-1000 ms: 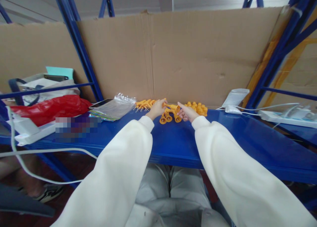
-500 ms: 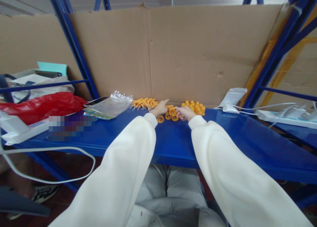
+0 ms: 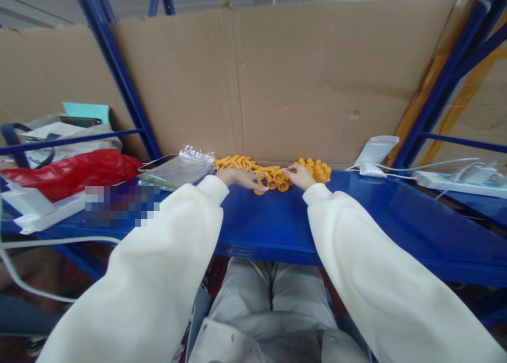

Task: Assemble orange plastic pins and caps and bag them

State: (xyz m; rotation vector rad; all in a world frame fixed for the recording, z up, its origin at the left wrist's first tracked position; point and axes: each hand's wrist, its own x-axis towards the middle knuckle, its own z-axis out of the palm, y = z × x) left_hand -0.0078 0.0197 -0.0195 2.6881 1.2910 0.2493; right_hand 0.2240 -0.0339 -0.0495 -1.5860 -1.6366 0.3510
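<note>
Several yellow horn-shaped pieces with flared round ends (image 3: 282, 186) lie in a group on the blue shelf, their openings facing me. My left hand (image 3: 241, 178) is at the group's left side, fingers stretched out and apart around a flared piece at the near left. From the right, my right hand (image 3: 300, 176) reaches in with bent fingers closed on the upper part of a horn-shaped piece. Behind my left hand lies a pile of thin yellow branching pieces (image 3: 235, 163). Knobbly yellow pieces (image 3: 318, 168) are clustered just behind and right of my right hand.
A clear plastic bag (image 3: 180, 168) lies left of the pieces, near a red bag (image 3: 79, 170) and a white power strip (image 3: 59, 210). A white packet with cables (image 3: 372, 162) is at the right. Cardboard (image 3: 297, 77) stands along the back, between blue posts.
My left hand has moved left and slightly nearer, from behind the flared pieces to their left side. My right hand has shifted slightly up. Some flared pieces are rearranged.
</note>
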